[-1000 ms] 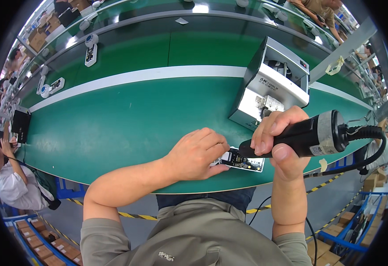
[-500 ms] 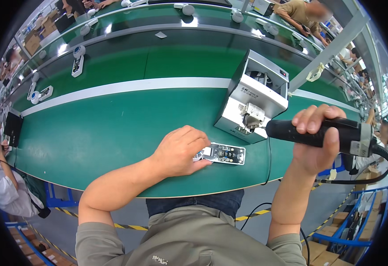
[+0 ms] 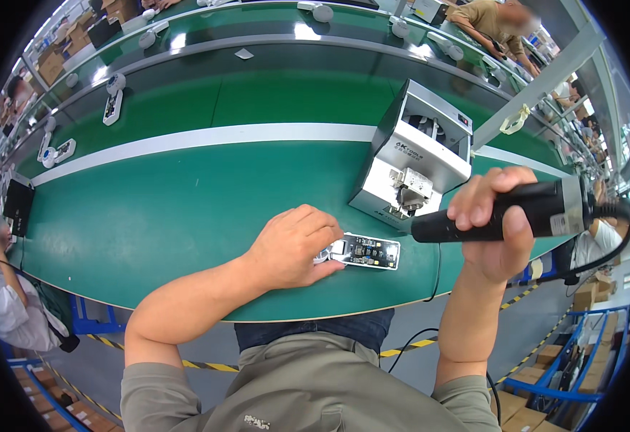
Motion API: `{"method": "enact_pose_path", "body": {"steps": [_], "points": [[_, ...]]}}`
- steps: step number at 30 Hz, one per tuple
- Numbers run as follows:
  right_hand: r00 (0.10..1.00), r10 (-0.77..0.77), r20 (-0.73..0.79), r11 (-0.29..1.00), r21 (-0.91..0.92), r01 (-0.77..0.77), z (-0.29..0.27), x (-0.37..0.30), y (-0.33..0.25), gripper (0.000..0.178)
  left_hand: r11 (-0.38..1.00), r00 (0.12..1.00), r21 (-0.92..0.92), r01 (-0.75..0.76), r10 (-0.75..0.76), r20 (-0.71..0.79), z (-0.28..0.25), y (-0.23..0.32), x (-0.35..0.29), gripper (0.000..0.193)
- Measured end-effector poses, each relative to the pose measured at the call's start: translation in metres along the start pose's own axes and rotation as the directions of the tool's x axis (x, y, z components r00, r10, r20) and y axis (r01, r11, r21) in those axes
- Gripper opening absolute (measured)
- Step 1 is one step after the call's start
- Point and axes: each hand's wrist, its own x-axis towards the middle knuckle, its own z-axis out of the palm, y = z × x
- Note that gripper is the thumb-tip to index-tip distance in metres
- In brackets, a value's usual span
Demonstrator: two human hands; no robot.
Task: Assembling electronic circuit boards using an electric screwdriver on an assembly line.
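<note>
On the green work surface lies a white housing with an exposed dark circuit board; its far-left end is partly hidden by my left hand. The fingers of that hand are closed round this end. My right hand is wrapped round a black electric screwdriver, held nearly level with its cable running off to the right. Its tip points left, just above and right of the board's right end, apart from it. Beyond the screwdriver stands a silver and black screw feeder.
Past a white strip, a green conveyor belt carries similar white units. A metal post rises at the right. Another person sits across the line. A black box stands at the left edge.
My right hand has brought the screwdriver left and slightly down, away from the feeder toward the board. My left hand stays put. Units on the near belt have shifted left.
</note>
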Motion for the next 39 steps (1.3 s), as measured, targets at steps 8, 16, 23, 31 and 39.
{"method": "enact_pose_path", "body": {"steps": [8, 16, 23, 31, 39], "points": [[0.996, 0.008, -0.084, 0.996, -0.089, -0.015, -0.010, -0.029, 0.008, 0.027, 1.000, 1.000, -0.020, -0.020, 0.020, 0.009, -0.007, -0.002, 0.000, 0.035], [0.991, 0.031, -0.126, 0.994, -0.099, -0.044, -0.008, -0.032, 0.014, 0.025, 1.000, 1.000, -0.021, -0.002, 0.003, 0.025, -0.008, 0.001, 0.000, 0.033], [0.994, 0.058, -0.098, 0.994, -0.085, -0.066, -0.006, -0.026, 0.016, 0.024, 1.000, 0.999, -0.024, 0.003, -0.002, 0.040, -0.011, 0.001, 0.001, 0.033], [0.989, 0.083, -0.122, 0.995, -0.049, -0.090, -0.004, -0.025, 0.007, 0.025, 1.000, 0.999, -0.022, 0.008, -0.007, 0.040, -0.009, 0.000, -0.001, 0.033], [0.978, -0.159, -0.136, 0.987, -0.025, 0.157, -0.001, 0.002, -0.014, 0.028, 1.000, 1.000, -0.014, -0.002, 0.003, 0.021, -0.002, -0.005, 0.001, 0.033]]}}
